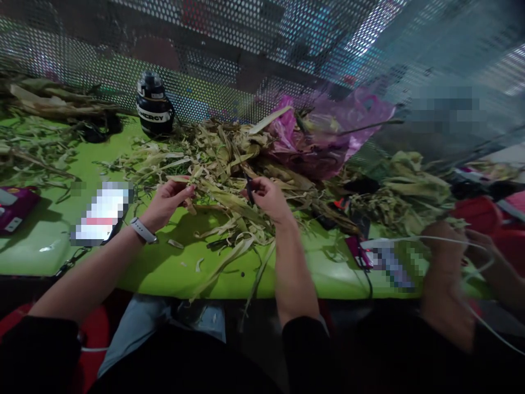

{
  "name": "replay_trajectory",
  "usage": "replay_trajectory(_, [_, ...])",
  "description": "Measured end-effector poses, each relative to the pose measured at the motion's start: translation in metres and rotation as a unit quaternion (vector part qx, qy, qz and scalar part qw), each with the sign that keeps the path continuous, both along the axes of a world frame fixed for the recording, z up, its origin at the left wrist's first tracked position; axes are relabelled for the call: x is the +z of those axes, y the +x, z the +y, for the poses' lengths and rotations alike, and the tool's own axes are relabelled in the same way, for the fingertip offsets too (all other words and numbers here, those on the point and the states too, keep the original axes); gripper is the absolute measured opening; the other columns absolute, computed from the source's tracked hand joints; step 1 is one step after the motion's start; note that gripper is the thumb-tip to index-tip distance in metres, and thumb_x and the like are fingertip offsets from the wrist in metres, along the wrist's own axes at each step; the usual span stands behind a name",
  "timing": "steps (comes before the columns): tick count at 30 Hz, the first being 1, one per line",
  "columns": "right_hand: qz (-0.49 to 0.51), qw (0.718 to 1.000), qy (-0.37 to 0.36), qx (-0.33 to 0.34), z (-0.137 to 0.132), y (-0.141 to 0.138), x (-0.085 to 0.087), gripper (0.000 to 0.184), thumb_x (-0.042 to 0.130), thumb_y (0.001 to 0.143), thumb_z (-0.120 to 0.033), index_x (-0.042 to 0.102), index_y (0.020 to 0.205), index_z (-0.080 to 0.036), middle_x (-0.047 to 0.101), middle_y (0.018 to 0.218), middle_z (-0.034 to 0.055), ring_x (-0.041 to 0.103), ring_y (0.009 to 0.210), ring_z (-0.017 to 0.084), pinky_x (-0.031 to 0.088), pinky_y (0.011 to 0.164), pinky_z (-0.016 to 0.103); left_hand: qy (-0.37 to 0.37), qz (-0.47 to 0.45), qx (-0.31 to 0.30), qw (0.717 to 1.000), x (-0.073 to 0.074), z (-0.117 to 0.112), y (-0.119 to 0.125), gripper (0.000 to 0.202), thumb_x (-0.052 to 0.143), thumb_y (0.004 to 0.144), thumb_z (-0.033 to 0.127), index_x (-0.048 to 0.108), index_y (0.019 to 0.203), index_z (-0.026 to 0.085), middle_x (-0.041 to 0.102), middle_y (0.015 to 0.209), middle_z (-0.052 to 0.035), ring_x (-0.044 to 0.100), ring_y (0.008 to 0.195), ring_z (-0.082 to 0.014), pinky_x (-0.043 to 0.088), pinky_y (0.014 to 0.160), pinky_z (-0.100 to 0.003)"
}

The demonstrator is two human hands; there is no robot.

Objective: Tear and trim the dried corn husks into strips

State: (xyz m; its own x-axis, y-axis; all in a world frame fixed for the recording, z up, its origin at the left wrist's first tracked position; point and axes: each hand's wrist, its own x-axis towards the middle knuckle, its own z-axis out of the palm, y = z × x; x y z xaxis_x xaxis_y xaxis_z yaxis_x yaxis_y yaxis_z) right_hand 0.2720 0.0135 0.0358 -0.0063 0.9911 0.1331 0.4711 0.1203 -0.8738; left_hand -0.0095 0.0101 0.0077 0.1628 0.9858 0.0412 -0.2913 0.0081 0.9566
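My left hand [166, 202], with a white watch on its wrist, is closed in a pinch on a dried leaf strip [213, 189] at the near edge of a heap of dried leaves [229, 148]. My right hand [268, 198] is closed round a small dark tool [249, 191], held against the same strip. Both hands hover just above the green table [172, 268]. Loose leaf strips trail from under my hands toward the table's front edge.
A black jug [154, 105] stands at the back by a perforated metal screen [262, 49]. A pink plastic bag [320, 137] lies behind the heap. A phone [102, 213] lies left. Another person's hands [451, 257] work at the right with white cord.
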Motion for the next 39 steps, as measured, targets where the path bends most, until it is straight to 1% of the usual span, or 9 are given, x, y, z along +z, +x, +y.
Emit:
replay_trajectory(2, [0.032, 0.995, -0.042, 0.082, -0.003, -0.012, -0.001, 0.036, 0.076, 0.068, -0.043, 0.062, 0.090, -0.018, 0.064, 0.082, -0.0008, 0.048, 0.066, 0.011, 0.040, 0.064, 0.024, 0.014, 0.006, -0.001, 1.000, -0.002, 0.001, -0.001, 0.037, 0.081, 0.074, 0.039, 0.066, 0.102, 0.020, 0.068, 0.087, -0.0004, 0.063, 0.072, -0.0094, 0.046, 0.058, -0.018])
replay_trajectory(4, [0.016, 0.987, -0.079, 0.136, -0.008, -0.021, 0.000, 0.034, 0.076, 0.069, -0.042, 0.063, 0.089, -0.018, 0.062, 0.079, -0.0020, 0.046, 0.064, 0.010, 0.039, 0.063, 0.023, 0.029, 0.013, -0.010, 0.999, -0.003, 0.001, -0.001, 0.037, 0.081, 0.074, 0.038, 0.066, 0.102, 0.020, 0.067, 0.085, -0.0004, 0.061, 0.069, -0.0090, 0.045, 0.057, -0.019])
replay_trajectory(9, [-0.031, 0.969, -0.111, 0.219, -0.016, -0.033, 0.003, 0.032, 0.073, 0.074, -0.045, 0.063, 0.089, -0.018, 0.058, 0.078, -0.0019, 0.043, 0.063, 0.010, 0.035, 0.060, 0.023, 0.048, 0.041, -0.057, 0.996, 0.002, -0.003, -0.001, 0.040, 0.081, 0.074, 0.040, 0.064, 0.103, 0.019, 0.066, 0.082, -0.0003, 0.058, 0.066, -0.0090, 0.045, 0.057, -0.020])
replay_trajectory(12, [-0.057, 0.960, -0.118, 0.247, -0.016, -0.035, 0.003, 0.034, 0.070, 0.076, -0.048, 0.061, 0.090, -0.018, 0.054, 0.078, -0.0017, 0.041, 0.064, 0.010, 0.034, 0.062, 0.024, 0.048, 0.065, -0.084, 0.993, 0.007, -0.006, 0.000, 0.040, 0.080, 0.074, 0.041, 0.064, 0.103, 0.018, 0.066, 0.084, -0.0009, 0.058, 0.068, -0.0097, 0.047, 0.060, -0.022])
replay_trajectory(17, [-0.045, 0.957, -0.124, 0.257, -0.015, -0.039, 0.000, 0.041, 0.068, 0.076, -0.053, 0.059, 0.092, -0.017, 0.052, 0.077, -0.0015, 0.042, 0.068, 0.011, 0.033, 0.063, 0.025, 0.050, 0.087, -0.112, 0.989, 0.011, -0.009, 0.002, 0.039, 0.079, 0.073, 0.043, 0.064, 0.099, 0.017, 0.065, 0.084, -0.0009, 0.058, 0.071, -0.0112, 0.049, 0.064, -0.025])
replay_trajectory(20, [-0.062, 0.957, -0.127, 0.254, -0.014, -0.040, -0.002, 0.040, 0.068, 0.076, -0.051, 0.059, 0.094, -0.017, 0.050, 0.076, -0.0024, 0.040, 0.066, 0.011, 0.032, 0.062, 0.025, 0.056, 0.089, -0.107, 0.989, 0.012, -0.010, 0.003, 0.038, 0.078, 0.074, 0.044, 0.065, 0.098, 0.018, 0.066, 0.083, -0.0012, 0.059, 0.071, -0.0117, 0.050, 0.064, -0.025])
replay_trajectory(25, [-0.023, 0.963, -0.103, 0.248, -0.013, -0.039, -0.003, 0.035, 0.065, 0.078, -0.050, 0.058, 0.089, -0.018, 0.051, 0.077, -0.0019, 0.042, 0.069, 0.012, 0.033, 0.064, 0.025, 0.047, 0.082, -0.095, 0.991, 0.011, -0.008, 0.002, 0.038, 0.079, 0.073, 0.043, 0.065, 0.098, 0.018, 0.066, 0.080, -0.0005, 0.058, 0.068, -0.0106, 0.049, 0.060, -0.023])
replay_trajectory(28, [-0.035, 0.962, -0.114, 0.244, -0.013, -0.040, -0.003, 0.036, 0.066, 0.077, -0.050, 0.058, 0.088, -0.018, 0.049, 0.075, -0.0027, 0.041, 0.067, 0.011, 0.033, 0.063, 0.025, 0.051, 0.072, -0.097, 0.991, 0.011, -0.008, 0.002, 0.037, 0.079, 0.073, 0.041, 0.064, 0.097, 0.018, 0.066, 0.080, -0.0002, 0.058, 0.067, -0.0099, 0.049, 0.059, -0.023])
replay_trajectory(39, [-0.048, 0.964, -0.119, 0.234, -0.015, -0.044, -0.003, 0.037, 0.068, 0.076, -0.051, 0.059, 0.088, -0.017, 0.049, 0.074, -0.0028, 0.039, 0.065, 0.011, 0.032, 0.061, 0.025, 0.046, 0.077, -0.103, 0.991, 0.012, -0.009, 0.004, 0.037, 0.079, 0.072, 0.042, 0.065, 0.096, 0.018, 0.066, 0.082, -0.0003, 0.057, 0.068, -0.0102, 0.050, 0.062, -0.024])
